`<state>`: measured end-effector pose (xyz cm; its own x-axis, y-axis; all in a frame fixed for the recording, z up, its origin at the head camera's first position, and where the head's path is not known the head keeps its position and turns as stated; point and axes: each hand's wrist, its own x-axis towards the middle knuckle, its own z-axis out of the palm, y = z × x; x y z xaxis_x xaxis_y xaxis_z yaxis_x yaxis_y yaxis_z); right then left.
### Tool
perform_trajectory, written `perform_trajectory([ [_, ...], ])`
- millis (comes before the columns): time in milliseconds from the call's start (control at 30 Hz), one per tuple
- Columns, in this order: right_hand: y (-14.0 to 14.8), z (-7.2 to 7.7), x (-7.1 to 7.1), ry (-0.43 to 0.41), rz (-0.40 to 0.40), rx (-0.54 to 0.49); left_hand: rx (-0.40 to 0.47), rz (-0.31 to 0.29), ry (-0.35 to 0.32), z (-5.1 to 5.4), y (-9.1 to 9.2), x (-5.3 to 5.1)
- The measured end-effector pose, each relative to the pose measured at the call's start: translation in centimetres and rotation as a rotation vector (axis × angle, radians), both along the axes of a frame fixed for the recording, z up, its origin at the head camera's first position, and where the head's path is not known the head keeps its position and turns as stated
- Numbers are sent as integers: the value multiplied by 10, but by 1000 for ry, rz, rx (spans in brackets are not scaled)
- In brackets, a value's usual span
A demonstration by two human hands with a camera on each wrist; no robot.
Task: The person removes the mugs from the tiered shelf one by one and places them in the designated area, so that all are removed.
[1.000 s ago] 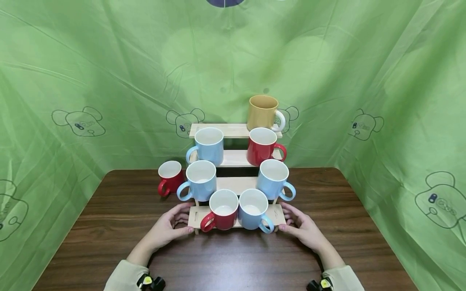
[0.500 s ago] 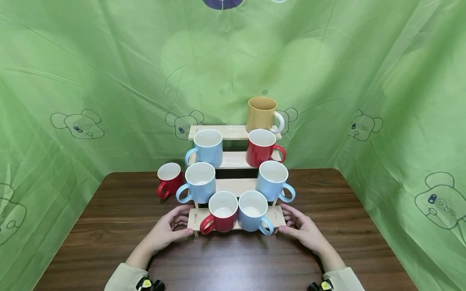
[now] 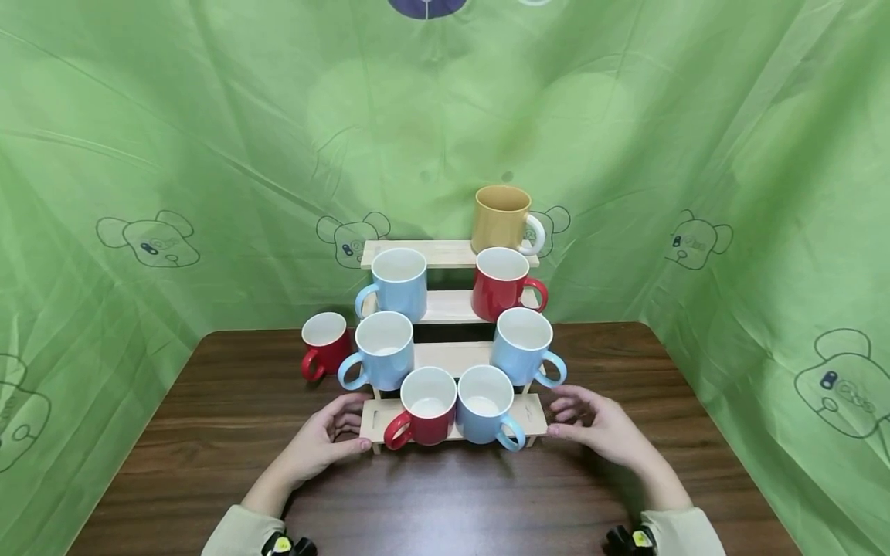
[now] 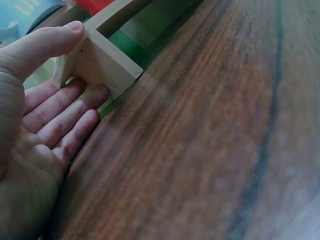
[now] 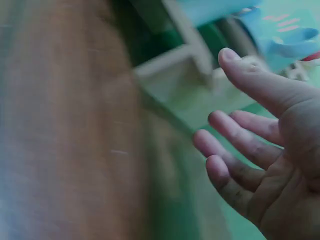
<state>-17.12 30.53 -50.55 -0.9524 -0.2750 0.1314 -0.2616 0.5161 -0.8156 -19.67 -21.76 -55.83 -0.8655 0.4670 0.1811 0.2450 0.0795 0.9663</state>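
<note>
Watching the stepped wooden rack [image 3: 455,357] stand on the table [image 3: 452,502], seven mugs [image 3: 480,417] aboard. My left hand [image 3: 320,442] lies at its bottom shelf [image 3: 376,417], thumb on the edge, nearly straight fingers against the end panel [image 4: 97,65]; my right hand [image 3: 601,432] is spread beside the other end, pinching nothing. I'd judge it stiff but weighty loaded, the mugs slick, breakable, likely to slide; best hold is low, both ends. Lettering [image 3: 169,242] on the green cloth [image 3: 445,116]? Too small for me to read.
</note>
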Motion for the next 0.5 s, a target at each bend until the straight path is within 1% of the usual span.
perform_trajectory([
  [167,10,40,-5,53,-93,76,-5,2,1,1,0,1],
  [300,13,72,-15,133,-148,105,-13,10,-2,1,0,0],
  [400,9,93,-23,174,-173,67,-19,19,-10,2,-1,1],
  [500,4,109,-28,201,-192,-9,-30,16,-19,3,0,0],
])
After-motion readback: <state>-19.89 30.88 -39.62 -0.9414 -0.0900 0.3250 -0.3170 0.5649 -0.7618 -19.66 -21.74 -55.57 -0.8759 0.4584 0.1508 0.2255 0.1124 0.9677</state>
